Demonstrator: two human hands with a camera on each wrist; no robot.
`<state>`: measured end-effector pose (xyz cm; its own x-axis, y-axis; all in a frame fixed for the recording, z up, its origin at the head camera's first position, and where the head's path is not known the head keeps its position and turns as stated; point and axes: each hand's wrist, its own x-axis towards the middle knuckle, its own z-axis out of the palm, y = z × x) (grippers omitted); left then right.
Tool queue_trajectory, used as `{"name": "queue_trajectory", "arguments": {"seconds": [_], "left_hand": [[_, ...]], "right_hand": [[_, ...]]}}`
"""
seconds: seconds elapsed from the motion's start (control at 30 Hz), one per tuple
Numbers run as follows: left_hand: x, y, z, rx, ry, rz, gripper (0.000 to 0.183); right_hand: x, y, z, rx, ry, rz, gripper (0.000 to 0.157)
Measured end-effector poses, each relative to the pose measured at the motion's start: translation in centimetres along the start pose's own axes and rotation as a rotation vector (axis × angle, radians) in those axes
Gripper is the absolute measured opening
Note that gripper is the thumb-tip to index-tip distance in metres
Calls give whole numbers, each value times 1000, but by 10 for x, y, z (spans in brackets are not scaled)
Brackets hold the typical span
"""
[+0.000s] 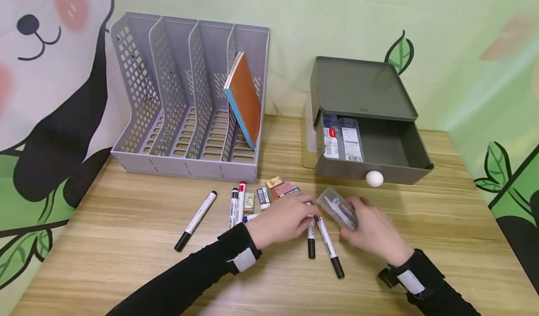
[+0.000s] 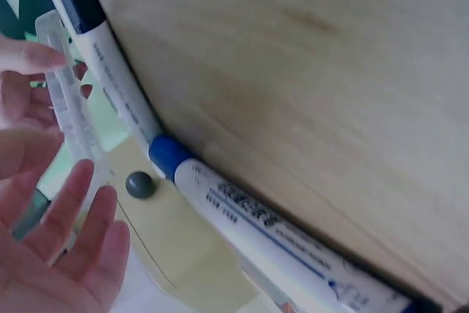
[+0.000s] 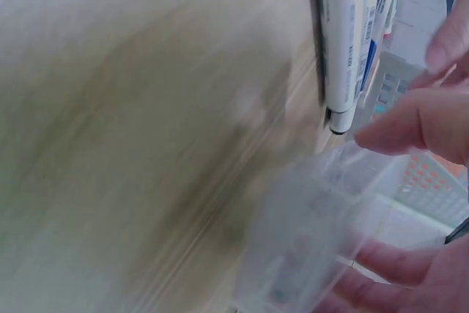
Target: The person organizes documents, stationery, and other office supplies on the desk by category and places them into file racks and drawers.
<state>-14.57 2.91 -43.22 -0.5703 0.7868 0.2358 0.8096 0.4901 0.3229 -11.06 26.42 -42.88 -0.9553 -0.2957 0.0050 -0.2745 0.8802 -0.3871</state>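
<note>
My right hand [image 1: 375, 231] grips a small clear plastic case [image 1: 337, 208] with some dim contents, tilted just in front of the drawer. In the right wrist view the case [image 3: 308, 218] sits between thumb and fingers, blurred. My left hand [image 1: 282, 220] is over the markers, fingers loosely bent; the left wrist view shows its fingers spread and holding nothing. Two black-capped markers [image 1: 330, 246] lie between the hands. A blue-capped marker [image 2: 249, 218] lies partly under the left hand. Several erasers [image 1: 274, 182] are heaped just beyond it, partly hidden.
A grey file rack [image 1: 185, 166] stands at the back left with an orange-covered book [image 1: 246, 100] in its right slot. The grey drawer unit [image 1: 362, 86] has its drawer [image 1: 404, 173] pulled out, holding clear cases [image 1: 350, 140]. More markers [image 1: 195, 221] lie to the left.
</note>
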Motion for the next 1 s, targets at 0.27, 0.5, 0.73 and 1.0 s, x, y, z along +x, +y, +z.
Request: {"name": "queue_trajectory", "arguments": {"seconds": [0.27, 0.5, 0.73, 1.0], "left_hand": [[-5, -4, -14, -111, 237, -257, 13], [-7, -3, -23, -378, 357, -336, 25], [-8, 3, -32, -711, 290, -306, 41], [-7, 6, -34, -787, 298, -308, 43]], "right_hand": [[-1, -10, 2, 14, 159, -107, 67], [-1, -19, 3, 4, 298, -210, 67], [0, -26, 4, -2, 426, -354, 61], [-1, -32, 3, 9, 454, -353, 62]]}}
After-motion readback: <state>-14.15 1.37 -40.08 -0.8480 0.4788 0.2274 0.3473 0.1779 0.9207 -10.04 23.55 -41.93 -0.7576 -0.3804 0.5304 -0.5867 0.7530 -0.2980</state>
